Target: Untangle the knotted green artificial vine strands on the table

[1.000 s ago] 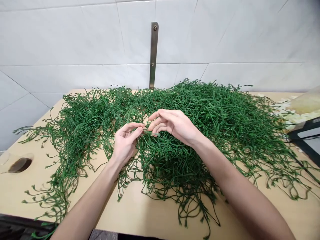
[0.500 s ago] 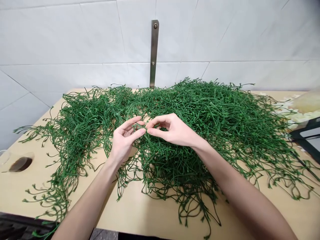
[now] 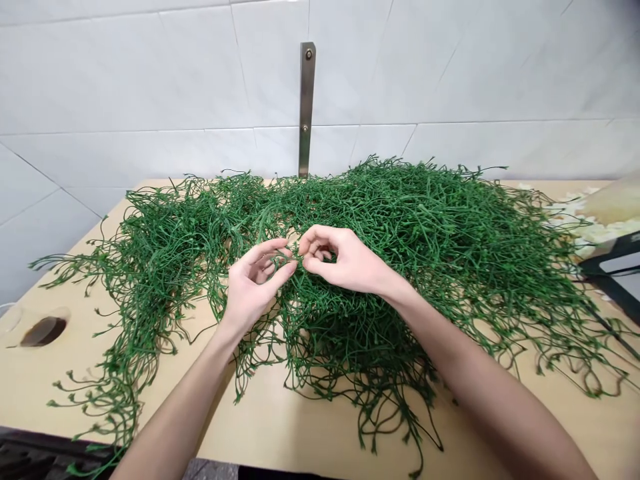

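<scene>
Clear cup of dark liquid [image 3: 44, 331] at far left on table [image 3: 265, 407]; green stem pile [image 3: 425, 213] spreads across it, below and around both hands. Left hand [image 3: 253, 283]: thumb and forefinger apart, green between them, can't tell if gripped. Right hand [image 3: 345, 259] just beside, fingers curled more than half a second ago, thumb and forefinger nearly meeting; can't tell if pinching a stem.
</scene>
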A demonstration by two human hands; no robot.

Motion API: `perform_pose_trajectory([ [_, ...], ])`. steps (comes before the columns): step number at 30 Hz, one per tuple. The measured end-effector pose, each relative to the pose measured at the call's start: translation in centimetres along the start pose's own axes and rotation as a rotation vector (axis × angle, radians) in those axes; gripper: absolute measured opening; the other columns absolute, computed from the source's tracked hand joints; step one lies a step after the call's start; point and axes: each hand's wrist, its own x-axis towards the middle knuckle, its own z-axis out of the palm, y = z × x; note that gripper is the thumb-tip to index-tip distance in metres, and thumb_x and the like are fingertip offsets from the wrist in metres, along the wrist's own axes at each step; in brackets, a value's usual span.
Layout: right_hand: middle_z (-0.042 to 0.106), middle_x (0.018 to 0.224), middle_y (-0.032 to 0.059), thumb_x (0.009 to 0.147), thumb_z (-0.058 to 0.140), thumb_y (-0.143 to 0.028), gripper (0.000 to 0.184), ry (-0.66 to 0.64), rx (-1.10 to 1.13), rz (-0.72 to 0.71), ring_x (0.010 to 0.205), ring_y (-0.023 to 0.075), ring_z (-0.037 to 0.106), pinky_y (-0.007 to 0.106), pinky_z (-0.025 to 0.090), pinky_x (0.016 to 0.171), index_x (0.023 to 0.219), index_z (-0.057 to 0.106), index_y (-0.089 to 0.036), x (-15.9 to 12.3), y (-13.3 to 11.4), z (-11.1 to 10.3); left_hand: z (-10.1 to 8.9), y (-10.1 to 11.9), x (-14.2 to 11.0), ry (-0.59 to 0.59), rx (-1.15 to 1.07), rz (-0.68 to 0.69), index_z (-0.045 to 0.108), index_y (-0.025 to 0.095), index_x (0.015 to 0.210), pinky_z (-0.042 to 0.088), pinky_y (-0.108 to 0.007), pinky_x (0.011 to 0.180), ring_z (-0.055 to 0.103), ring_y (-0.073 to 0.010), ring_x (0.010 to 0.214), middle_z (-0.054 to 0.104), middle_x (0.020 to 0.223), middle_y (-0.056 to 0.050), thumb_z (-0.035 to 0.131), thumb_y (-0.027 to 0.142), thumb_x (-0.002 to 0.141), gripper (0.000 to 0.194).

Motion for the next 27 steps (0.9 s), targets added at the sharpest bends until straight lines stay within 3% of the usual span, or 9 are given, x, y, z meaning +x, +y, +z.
perform_pose_trajectory([
  [5,0.053,0.064,-0.0077,0.079,0.048,-0.015,0.016,-0.138,-0.034,-0.011,0.057,0.0080,0.041,0.022,0.035,0.056,0.094,0.048,-0.020,-0.1,0.5,0.5,0.4,0.1,-0.3,0.013,0.096,0.097,0.066,0.019,0.107,0.054,-0.027,0.080,0.068,-0.0160,0.091,0.073,0.097,-0.005,0.075,0.018,0.075,0.033],
  [11,0.049,0.064,-0.0075,0.078,0.048,-0.014,0.014,0.026,-0.139,-0.129,0.058,0.0081,0.040,0.022,0.034,0.059,0.089,0.046,-0.021,0.1,0.7,0.9,0.0,-0.5,0.0,-0.016,0.124,0.074,0.062,0.019,0.092,0.046,-0.022,0.070,0.062,-0.0124,0.083,0.068,0.092,-0.002,0.072,0.018,0.078,0.018],
  [17,0.054,0.075,-0.0024,0.074,0.051,-0.014,0.011,0.093,-0.241,-0.216,0.069,0.0113,0.048,0.025,0.039,0.067,0.084,0.048,-0.019,0.0,1.0,1.3,0.4,-0.3,0.0,-0.052,0.110,-0.003,0.067,0.018,0.083,0.042,-0.022,0.061,0.055,-0.0107,0.068,0.066,0.080,0.000,0.070,0.023,0.079,0.007],
  [23,0.057,0.083,0.0009,0.074,0.048,-0.010,0.014,0.137,-0.274,-0.316,0.078,0.0145,0.052,0.029,0.041,0.076,0.084,0.048,-0.020,0.1,1.2,2.0,0.6,-0.6,0.2,-0.018,-0.294,-0.227,0.070,0.018,0.077,0.047,-0.021,0.067,0.058,-0.0095,0.069,0.067,0.075,0.002,0.083,0.024,0.063,0.021],
  [27,0.063,0.075,-0.0008,0.077,0.041,-0.003,0.022,0.080,-0.267,-0.393,0.083,0.0158,0.054,0.030,0.039,0.080,0.087,0.048,-0.021,0.1,1.1,1.5,0.2,-1.1,0.8,0.028,-0.459,-0.451,0.072,0.016,0.081,0.042,-0.018,0.054,0.056,-0.0076,0.060,0.067,0.069,0.001,0.086,0.021,0.054,0.030],
])
